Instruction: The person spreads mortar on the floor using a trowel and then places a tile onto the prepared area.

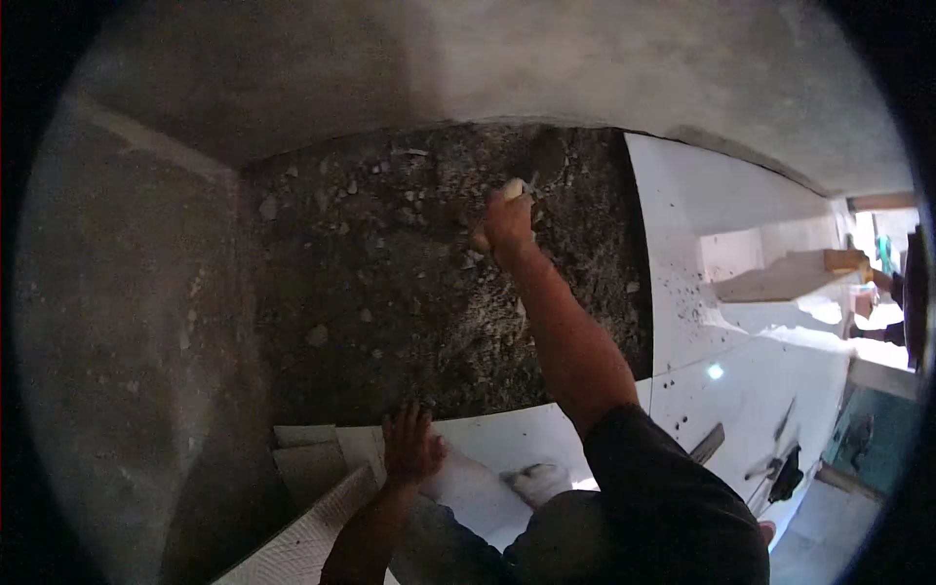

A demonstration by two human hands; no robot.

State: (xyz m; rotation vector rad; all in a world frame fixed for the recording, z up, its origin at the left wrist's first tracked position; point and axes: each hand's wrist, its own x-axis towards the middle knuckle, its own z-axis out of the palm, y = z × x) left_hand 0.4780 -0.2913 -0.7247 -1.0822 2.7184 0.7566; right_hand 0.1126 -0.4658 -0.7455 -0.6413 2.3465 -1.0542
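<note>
My right hand [509, 222] reaches out over a patch of rough, dark ground strewn with pebbles [390, 292]. Its fingers are wrapped round a tool with a pale handle [514, 188], which looks like a trowel; the blade blends into the dark soil near the far wall. Close to me, my left hand [411, 444] rests with fingers spread at the edge of the white floor tiles [517, 427], fingertips reaching the soil's near border. It holds nothing that I can see.
White tiles [682, 205] cover the floor on the right, with dark crumbs scattered on them. Stacked tiles [307, 531] lie at lower left. A dark flat strip [707, 444] and a black object [785, 475] lie at right. Another person [915, 297] is at the right edge. Grey walls [136, 292] border the soil.
</note>
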